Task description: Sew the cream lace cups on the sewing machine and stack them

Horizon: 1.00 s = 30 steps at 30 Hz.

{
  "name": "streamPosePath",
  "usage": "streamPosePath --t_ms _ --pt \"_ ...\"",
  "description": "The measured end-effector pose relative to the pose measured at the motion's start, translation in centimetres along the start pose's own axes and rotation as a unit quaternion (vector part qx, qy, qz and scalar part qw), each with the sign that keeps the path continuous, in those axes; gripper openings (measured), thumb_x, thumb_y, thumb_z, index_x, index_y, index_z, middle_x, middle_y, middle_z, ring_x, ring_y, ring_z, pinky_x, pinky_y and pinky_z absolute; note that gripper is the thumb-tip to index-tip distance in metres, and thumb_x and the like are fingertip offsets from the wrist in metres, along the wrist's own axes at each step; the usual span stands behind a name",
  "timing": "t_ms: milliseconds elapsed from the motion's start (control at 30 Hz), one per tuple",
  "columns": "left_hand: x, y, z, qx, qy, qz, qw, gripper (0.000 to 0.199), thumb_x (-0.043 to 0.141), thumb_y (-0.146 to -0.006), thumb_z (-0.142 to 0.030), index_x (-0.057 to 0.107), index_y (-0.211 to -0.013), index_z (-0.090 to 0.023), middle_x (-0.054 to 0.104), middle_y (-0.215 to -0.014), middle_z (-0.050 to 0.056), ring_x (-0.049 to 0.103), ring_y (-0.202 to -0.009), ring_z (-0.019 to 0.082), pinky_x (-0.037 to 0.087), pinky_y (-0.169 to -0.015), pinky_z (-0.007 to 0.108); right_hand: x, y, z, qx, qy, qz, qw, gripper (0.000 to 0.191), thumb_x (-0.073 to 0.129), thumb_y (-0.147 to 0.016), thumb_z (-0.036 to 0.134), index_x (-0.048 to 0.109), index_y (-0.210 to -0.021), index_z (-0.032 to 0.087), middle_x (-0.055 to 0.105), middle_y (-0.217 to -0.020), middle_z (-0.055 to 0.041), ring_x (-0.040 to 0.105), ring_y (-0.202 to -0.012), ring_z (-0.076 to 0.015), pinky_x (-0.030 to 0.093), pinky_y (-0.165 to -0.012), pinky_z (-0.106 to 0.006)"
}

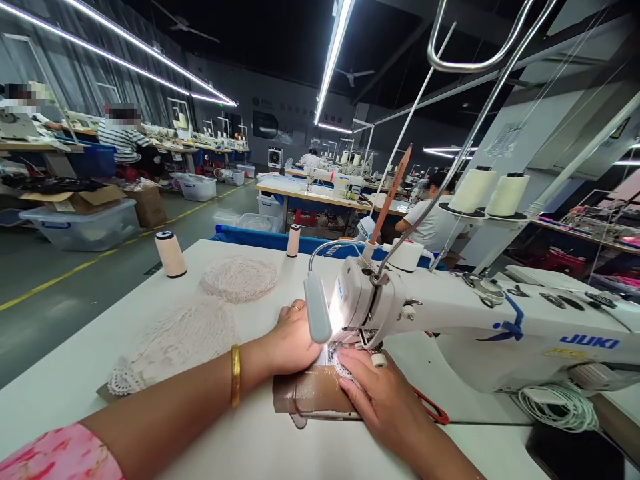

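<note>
A white sewing machine (420, 307) stands in front of me, its lamp lit over the needle area. My right hand (380, 393) presses and pinches a strip of white eyelet lace trim (344, 368) beside the presser foot. To the left of the needle, my left hand (295, 339) rests on the bed with fingers bent; its fingertips are hidden behind the grey lamp (317, 310). Whatever those fingers hold cannot be made out. Under the lace lies a brown, tape-covered plate (315, 392). Red-handled scissors (433, 407) lie partly under my right wrist.
Two heaps of pale lace, the nearer lace heap (183, 337) and the farther lace heap (240, 277), lie left on the white table. A peach thread cone (171, 255) and a smaller thread spool (293, 241) stand behind. Coiled white cable (557, 407) lies right. Co-workers sit at other machines.
</note>
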<state>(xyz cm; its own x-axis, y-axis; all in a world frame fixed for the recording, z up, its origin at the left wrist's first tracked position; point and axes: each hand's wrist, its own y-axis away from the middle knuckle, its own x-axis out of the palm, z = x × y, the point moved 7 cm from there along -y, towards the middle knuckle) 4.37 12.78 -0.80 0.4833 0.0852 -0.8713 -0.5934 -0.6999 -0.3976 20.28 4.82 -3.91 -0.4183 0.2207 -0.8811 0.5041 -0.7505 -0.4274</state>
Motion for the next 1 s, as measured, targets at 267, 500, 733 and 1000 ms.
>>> streamPosePath --t_ms 267,500,733,1000 --pt "-1.5 4.7 -4.6 0.059 -0.003 0.099 0.993 0.024 0.07 -0.086 -0.019 0.057 -0.067 -0.019 0.069 -0.096 0.005 0.061 -0.089 0.026 0.044 -0.086 0.043 -0.1 0.0 1.3 -0.034 -0.005 -0.026 0.999 0.029 0.046 -0.107 0.013 0.065 -0.129 0.021 0.076 -0.102 -0.0097 0.07 -0.095 -0.0292 0.055 -0.077 -0.04" --pt "-1.3 4.0 -4.3 0.118 0.075 0.039 0.989 0.015 0.057 -0.087 -0.006 0.057 -0.083 -0.021 0.066 -0.082 0.0 0.055 -0.066 0.016 0.038 -0.063 0.03 0.5 -0.1 1.3 -0.024 -0.005 0.019 1.0 0.027 0.05 -0.097 0.002 0.065 -0.101 0.024 0.067 -0.095 -0.0047 0.059 -0.08 -0.0222 0.042 -0.065 -0.032" --pt "0.3 4.9 -5.1 0.135 0.052 0.046 0.988 0.029 0.06 -0.095 -0.005 0.055 -0.069 -0.018 0.069 -0.085 0.001 0.06 -0.075 0.016 0.043 -0.068 0.03 0.4 0.3 0.7 -0.006 0.022 0.031 0.999 0.03 0.051 -0.092 -0.002 0.066 -0.1 0.023 0.068 -0.098 -0.0039 0.052 -0.073 -0.0197 0.035 -0.063 -0.032" --pt "0.9 5.4 -5.1 0.135 0.029 0.04 0.99 0.023 0.062 -0.099 -0.009 0.062 -0.078 -0.018 0.074 -0.09 0.002 0.065 -0.083 0.019 0.049 -0.076 0.034 0.7 0.4 0.6 -0.014 0.033 0.016 0.999 0.028 0.053 -0.091 -0.001 0.065 -0.099 0.022 0.068 -0.096 -0.0037 0.05 -0.071 -0.0194 0.031 -0.063 -0.032"
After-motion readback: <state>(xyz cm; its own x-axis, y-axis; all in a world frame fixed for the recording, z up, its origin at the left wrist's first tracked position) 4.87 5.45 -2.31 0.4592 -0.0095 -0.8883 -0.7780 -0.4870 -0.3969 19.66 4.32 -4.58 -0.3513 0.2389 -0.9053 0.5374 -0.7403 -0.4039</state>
